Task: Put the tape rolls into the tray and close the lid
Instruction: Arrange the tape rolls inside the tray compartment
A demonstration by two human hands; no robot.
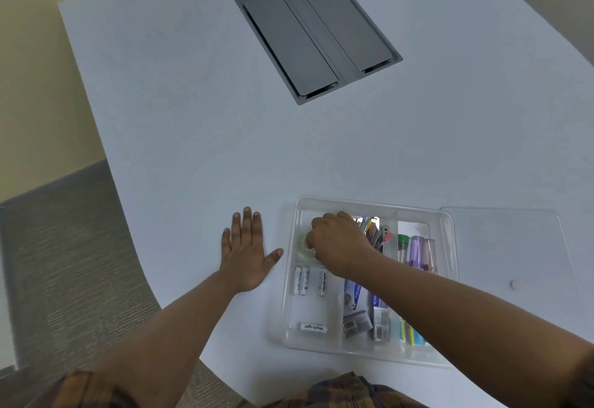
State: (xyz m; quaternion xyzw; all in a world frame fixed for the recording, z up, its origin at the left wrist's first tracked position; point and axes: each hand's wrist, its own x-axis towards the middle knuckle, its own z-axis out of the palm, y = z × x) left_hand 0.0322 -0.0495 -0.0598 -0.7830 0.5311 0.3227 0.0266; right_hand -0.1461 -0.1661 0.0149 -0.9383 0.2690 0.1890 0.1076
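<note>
A clear plastic tray (446,224) with several compartments sits on the white table near its front edge. My right hand (337,243) reaches into the tray's far-left compartment, fingers curled around a clear tape roll (303,247) that rests there, partly hidden by the hand. My left hand (246,253) lies flat and open on the table just left of the tray. The clear lid (514,247) lies flat on the table to the right of the tray.
White batteries (302,280), staple boxes (355,322), highlighters (416,251) and clips fill the other compartments. A grey cable hatch (318,34) is set into the table farther back. The table edge curves down to the left, with grey carpet below. A small pink spot (513,284) shows through the lid.
</note>
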